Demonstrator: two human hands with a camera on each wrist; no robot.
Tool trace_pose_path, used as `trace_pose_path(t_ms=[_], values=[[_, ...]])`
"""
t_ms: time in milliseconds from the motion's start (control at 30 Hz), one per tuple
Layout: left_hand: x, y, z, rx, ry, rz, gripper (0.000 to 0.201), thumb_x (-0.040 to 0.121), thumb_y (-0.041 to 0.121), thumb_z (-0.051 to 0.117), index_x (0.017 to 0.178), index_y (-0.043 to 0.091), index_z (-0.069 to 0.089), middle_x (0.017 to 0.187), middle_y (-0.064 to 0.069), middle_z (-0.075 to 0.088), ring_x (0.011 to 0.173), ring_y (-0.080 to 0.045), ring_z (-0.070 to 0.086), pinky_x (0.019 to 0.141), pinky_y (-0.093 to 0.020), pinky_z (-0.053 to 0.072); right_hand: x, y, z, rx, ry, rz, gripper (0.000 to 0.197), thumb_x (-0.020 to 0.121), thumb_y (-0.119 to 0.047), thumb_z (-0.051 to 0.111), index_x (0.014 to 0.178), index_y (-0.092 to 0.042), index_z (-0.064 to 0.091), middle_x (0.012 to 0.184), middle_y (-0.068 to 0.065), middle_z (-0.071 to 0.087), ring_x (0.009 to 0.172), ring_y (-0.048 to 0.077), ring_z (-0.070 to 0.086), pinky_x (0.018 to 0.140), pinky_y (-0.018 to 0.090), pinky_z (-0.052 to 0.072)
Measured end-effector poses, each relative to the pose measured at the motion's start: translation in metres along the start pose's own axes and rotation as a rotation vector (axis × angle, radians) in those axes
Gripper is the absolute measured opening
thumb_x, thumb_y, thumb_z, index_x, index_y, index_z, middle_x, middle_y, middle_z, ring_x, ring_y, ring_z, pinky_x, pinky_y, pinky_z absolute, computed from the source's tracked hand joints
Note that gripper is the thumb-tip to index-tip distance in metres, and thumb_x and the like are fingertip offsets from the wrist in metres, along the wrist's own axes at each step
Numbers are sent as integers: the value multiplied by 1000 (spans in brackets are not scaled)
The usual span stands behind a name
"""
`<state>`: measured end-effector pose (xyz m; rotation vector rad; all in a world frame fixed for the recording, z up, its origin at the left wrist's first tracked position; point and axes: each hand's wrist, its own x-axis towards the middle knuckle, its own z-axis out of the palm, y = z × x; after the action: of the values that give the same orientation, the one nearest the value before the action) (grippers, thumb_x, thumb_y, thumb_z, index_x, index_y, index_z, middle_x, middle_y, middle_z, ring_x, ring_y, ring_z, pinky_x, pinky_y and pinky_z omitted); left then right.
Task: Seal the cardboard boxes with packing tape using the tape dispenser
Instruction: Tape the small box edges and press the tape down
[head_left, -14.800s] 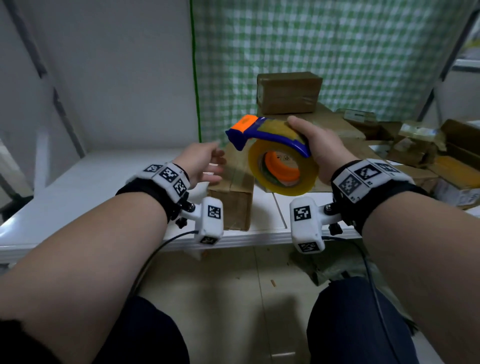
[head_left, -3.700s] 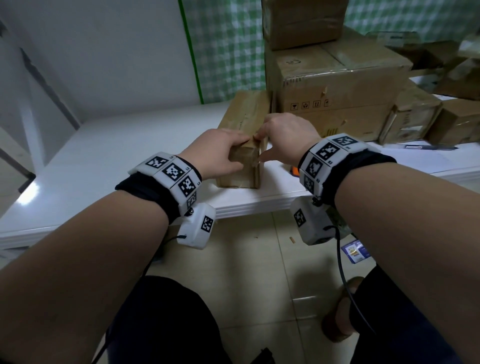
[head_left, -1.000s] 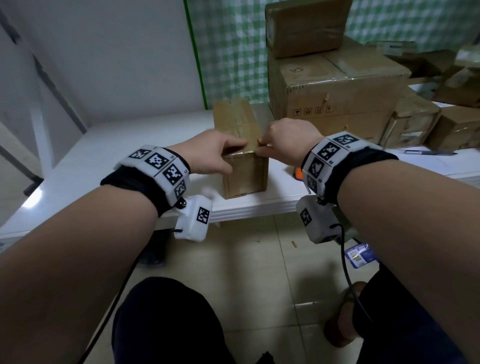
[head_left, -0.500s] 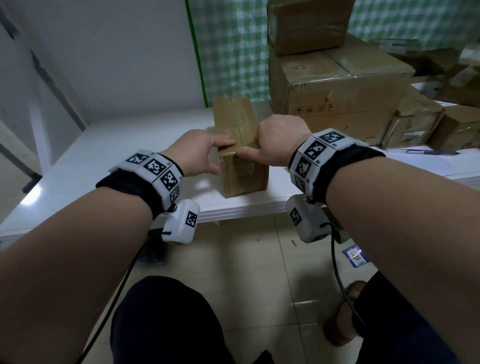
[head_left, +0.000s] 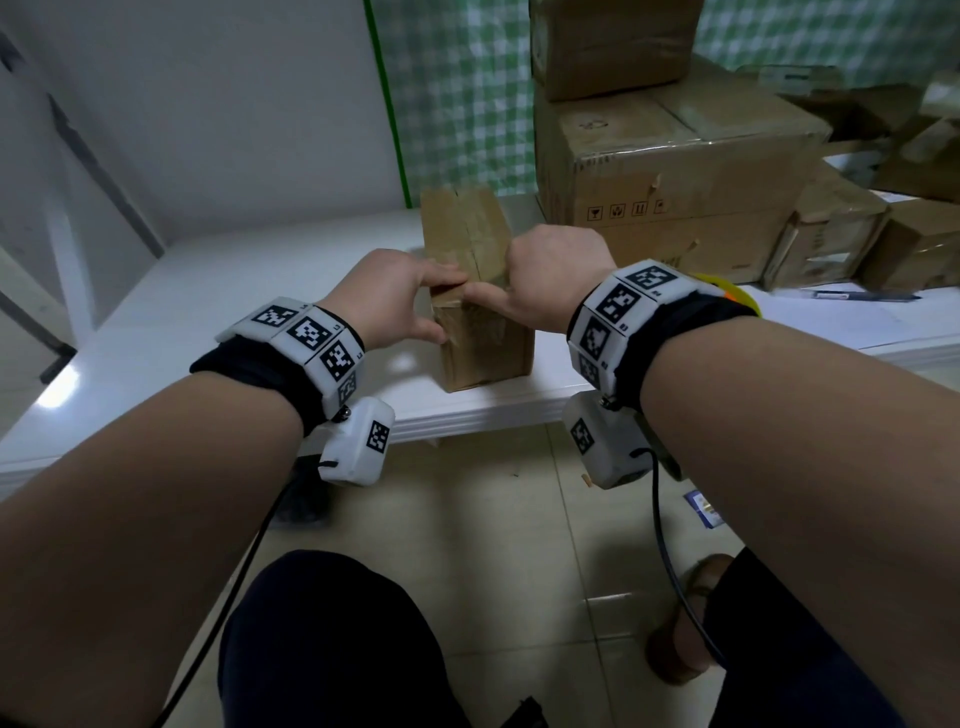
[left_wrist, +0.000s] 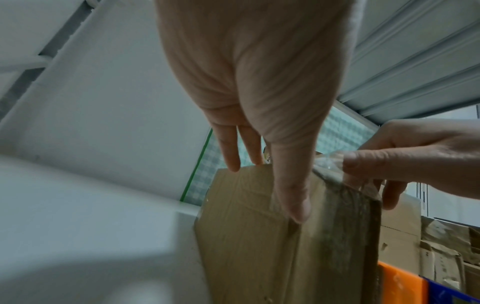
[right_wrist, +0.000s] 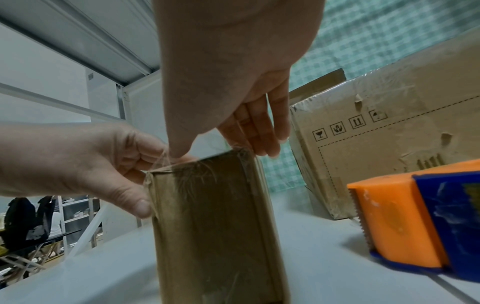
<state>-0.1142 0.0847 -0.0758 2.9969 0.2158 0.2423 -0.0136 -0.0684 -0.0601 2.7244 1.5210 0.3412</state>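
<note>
One left hand (head_left: 395, 301) grips oblong cardboard box (head_left: 485, 345); right hand (head_left: 550, 275) pinches crinkly tape (left_wrist: 326, 162).

The white table (head_left: 156, 312) in front of me carries a narrow cardboard box (head_left: 488, 348) standing near its front edge, the tape dispenser (right_wrist: 394, 222) just right of it, a large carton (head_left: 675, 171) behind, and smaller boxes (head_left: 826, 234) farther right.
</note>
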Motion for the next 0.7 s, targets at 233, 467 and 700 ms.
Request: trace_pose_path(t_ms=[233,467,700], values=[[-2,1,12,48,88,-3,69,73,33,78,135,22,51,138,0,52,130,-15,46,107,-28,32,-2,1,2,9,25,-2,64,89,-71,30,58,-16,37,59,0,40,62,20,47,50,26,31],[-5,0,21,5,91,-5,55,86,27,67,137,23,49,145,-2,43,136,-15,38,114,-33,27,-2,2,4,34,25,-1,68,84,-76,28,57,-15,40,58,0,41,60,19,48,51,26,34],[-7,1,24,-6,106,23,41,94,25,54,135,20,51,144,-6,43,136,-21,39,113,-32,28,6,16,0,143,-130,26,79,80,-80,23,58,-9,48,59,5,50,54,17,50,48,26,34]])
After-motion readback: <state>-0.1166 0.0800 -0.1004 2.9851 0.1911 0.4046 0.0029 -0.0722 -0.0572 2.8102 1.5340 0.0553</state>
